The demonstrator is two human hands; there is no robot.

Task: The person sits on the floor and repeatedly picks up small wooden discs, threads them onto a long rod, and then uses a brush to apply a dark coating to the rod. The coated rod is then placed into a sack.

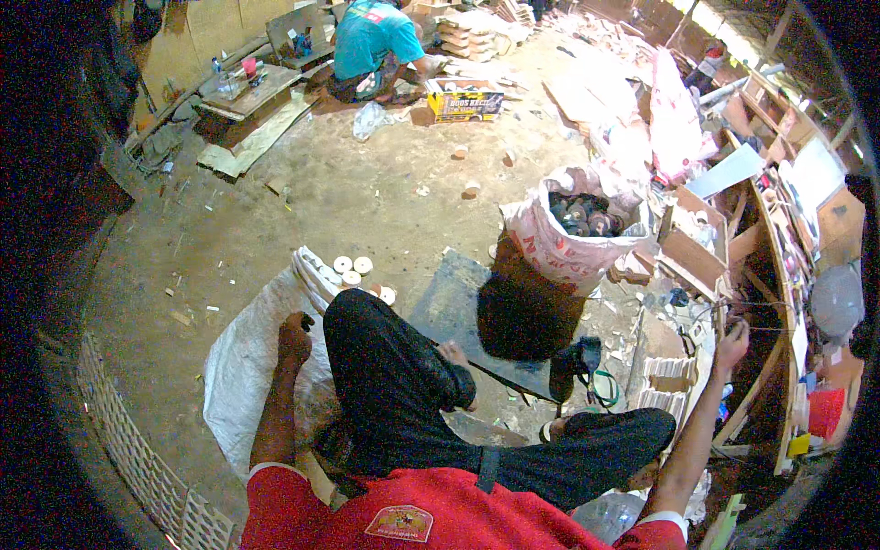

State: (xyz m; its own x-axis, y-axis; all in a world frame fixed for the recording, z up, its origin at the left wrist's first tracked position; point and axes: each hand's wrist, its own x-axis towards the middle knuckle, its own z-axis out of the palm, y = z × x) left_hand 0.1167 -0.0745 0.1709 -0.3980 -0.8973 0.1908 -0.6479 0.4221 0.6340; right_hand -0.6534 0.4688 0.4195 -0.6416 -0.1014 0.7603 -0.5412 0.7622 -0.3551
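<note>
My left hand is curled above a white woven sack lying beside my left leg. Whatever its fingers close on, if anything, is hidden. Out to the far right, my right hand reaches to the edge of a cluttered wooden rack. Its fingers are drawn together near thin wire-like lines, and what they grip is too small to make out. Several pale round discs with centre holes lie on the ground just past my left knee, by the sack's mouth.
An upright white sack of dark round pieces stands ahead, behind a dark flat board. A black tool with a green cord lies near my feet. Farther off, a person in a teal shirt crouches by a yellow-black box and low table.
</note>
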